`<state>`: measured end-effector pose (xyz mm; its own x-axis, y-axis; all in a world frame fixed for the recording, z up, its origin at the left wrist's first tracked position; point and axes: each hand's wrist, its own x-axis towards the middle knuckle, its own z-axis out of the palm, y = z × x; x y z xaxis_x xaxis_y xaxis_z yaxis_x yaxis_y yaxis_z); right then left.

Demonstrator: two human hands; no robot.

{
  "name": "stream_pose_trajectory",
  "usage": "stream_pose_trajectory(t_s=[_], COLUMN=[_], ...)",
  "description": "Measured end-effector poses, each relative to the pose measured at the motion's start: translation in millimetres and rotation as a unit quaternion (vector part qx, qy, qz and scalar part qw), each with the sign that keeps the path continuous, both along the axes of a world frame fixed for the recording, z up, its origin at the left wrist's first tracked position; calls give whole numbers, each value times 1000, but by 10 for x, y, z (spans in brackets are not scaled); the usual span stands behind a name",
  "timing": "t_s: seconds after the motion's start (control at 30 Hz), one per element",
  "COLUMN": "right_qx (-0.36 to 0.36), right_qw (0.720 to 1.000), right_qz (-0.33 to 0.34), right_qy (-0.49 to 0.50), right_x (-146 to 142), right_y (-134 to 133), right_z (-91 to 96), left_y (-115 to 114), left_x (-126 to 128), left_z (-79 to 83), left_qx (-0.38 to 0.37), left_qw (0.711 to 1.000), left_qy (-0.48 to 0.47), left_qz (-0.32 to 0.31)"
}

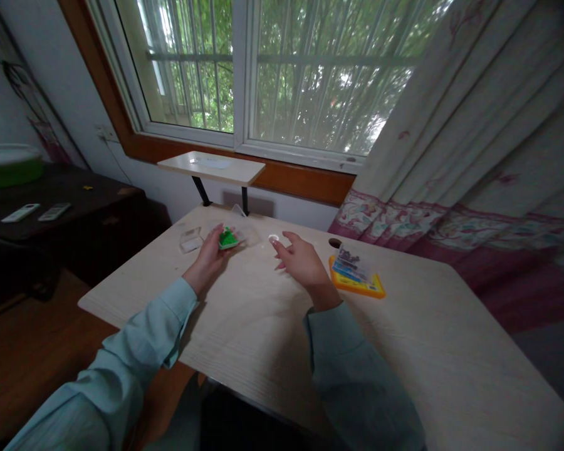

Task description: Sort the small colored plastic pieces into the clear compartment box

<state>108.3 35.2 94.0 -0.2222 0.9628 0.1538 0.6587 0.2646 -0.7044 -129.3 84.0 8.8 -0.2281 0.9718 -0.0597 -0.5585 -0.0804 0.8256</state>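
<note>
Green packet (227, 238): a small bright green thing just left of the frame's centre, at the tips of my left fingers and raised slightly off the table (272, 326). I can't make out what is inside it.
Left hand (210, 252): palm turned up and fingers curled around the green packet. The grip is at the fingertips only, so I judge it light.
Right hand (301, 262): empty, with fingers spread and loose, right of centre and low over the table. It holds nothing.
White round piece (273, 238): lies on the table just beyond my right forefinger, between my two hands. I can't tell whether the finger touches it.
Clear wrapper (247, 229): a see-through sheet or bag lying just behind the green packet, hard to see against the pale wood.
Small clear box (190, 240): sits on the table just left of my left hand.
Yellow tray (357, 285): right of my right wrist, with small parts lying on it.
Hole (334, 242): a round opening in the tabletop, between my right hand and the tray.
Risk, packet: with so light a pinch, a tilt of my left wrist could drop it or spill it.
Risk, white piece: a careless sweep of my open right hand could roll it toward the hole.
Risk, tray: my right sleeve passes close by, and a backward pull could nudge it.
</note>
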Motion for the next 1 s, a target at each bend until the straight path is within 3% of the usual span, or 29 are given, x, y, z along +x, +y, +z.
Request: stream_pose_trajectory(t_s=[0.1, 0.2, 0.4, 0.7, 1.0], right_qx=[-1, 7, 18, 21, 36], right_qw=[1000, 999, 998, 999, 999], right_qz=[13, 36, 44, 37, 26], right_qy=[-5, -18, -40, -25, -17], right_x=[16, 21, 34, 86, 74], right_y=[11, 1, -36, -22, -28], right_z=[-18, -1, 84, 107, 111], left_y=[123, 205, 222, 193, 192], left_x=[-119, -179, -224, -212, -192], left_z=[-102, -204, -268, -323, -343], left_qx=[24, 22, 10, 59, 50], left_qw=[989, 981, 989, 978, 978], left_qy=[70, 103, 74, 168, 180], left_qz=[125, 163, 129, 107, 97])
